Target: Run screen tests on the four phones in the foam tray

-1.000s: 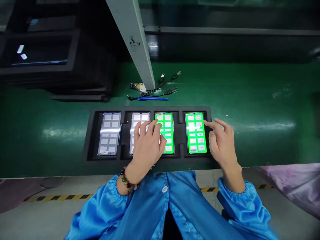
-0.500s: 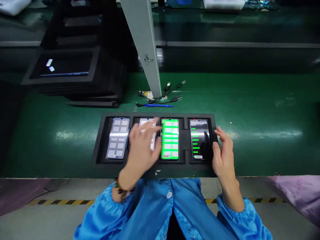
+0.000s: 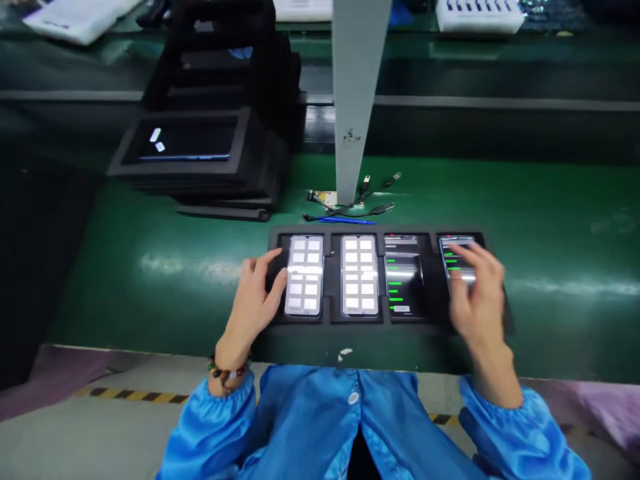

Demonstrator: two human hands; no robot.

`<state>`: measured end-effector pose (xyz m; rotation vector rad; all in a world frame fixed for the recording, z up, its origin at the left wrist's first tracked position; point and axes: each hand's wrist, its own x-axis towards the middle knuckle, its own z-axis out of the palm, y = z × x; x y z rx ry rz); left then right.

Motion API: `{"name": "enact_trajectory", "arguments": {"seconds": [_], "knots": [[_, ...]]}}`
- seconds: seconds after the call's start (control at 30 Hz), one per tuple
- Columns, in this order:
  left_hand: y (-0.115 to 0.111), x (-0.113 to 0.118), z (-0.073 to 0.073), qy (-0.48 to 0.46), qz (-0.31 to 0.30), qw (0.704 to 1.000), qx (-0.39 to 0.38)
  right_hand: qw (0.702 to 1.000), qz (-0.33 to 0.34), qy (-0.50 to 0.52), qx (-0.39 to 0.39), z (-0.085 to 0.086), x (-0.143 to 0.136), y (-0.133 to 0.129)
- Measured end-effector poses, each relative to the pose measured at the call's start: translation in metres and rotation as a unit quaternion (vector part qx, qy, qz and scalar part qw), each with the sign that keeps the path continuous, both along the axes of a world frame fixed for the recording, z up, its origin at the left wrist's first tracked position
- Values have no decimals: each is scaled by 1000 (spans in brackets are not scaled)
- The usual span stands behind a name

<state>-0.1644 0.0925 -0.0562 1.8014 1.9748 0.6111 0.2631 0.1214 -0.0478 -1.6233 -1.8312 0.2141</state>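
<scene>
A black foam tray (image 3: 357, 328) lies before me with several smartphones in its slots. My left hand (image 3: 253, 293) is at the tray's left end, thumb and forefinger apart, the thumb tip at the edge of the leftmost phone (image 3: 305, 277). That phone and the second phone (image 3: 359, 277) show white blocks on lit screens. The third phone (image 3: 403, 280) has a dark screen with green lines. Over the rightmost phone (image 3: 459, 257), also dark with green lines, my right hand (image 3: 477, 290) is spread and slightly blurred, covering its lower part. Whether its fingertips touch the glass I cannot tell.
Behind the tray lie short black cables (image 3: 357, 208) and a blue pen (image 3: 347, 221), at the foot of a grey post (image 3: 357, 100). A stack of black trays (image 3: 195, 167) stands at back left, its top one holding a phone. The green bench (image 3: 150, 293) ends near my body.
My view has shifted, putting the tray further right. My left hand moved from the second phone to the tray's left end; my right moved over the rightmost phone. The third screen turned from green to dark.
</scene>
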Motion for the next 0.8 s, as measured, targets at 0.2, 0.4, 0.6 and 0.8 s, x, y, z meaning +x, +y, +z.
{"name": "enact_trajectory", "arguments": {"seconds": [0.2, 0.4, 0.6, 0.8], "knots": [[31, 9, -3, 1, -58, 998, -9, 955, 269, -43, -118, 12, -109, 41], [42, 18, 4, 56, -49, 997, -17, 950, 272, -91, -122, 4, -128, 58], [25, 17, 4, 97, -60, 993, 39, 949, 279, -101, -103, 6, -128, 29], [-19, 5, 5, 94, -101, 987, 79, 946, 297, -85, -99, 6, -116, -13]]}}
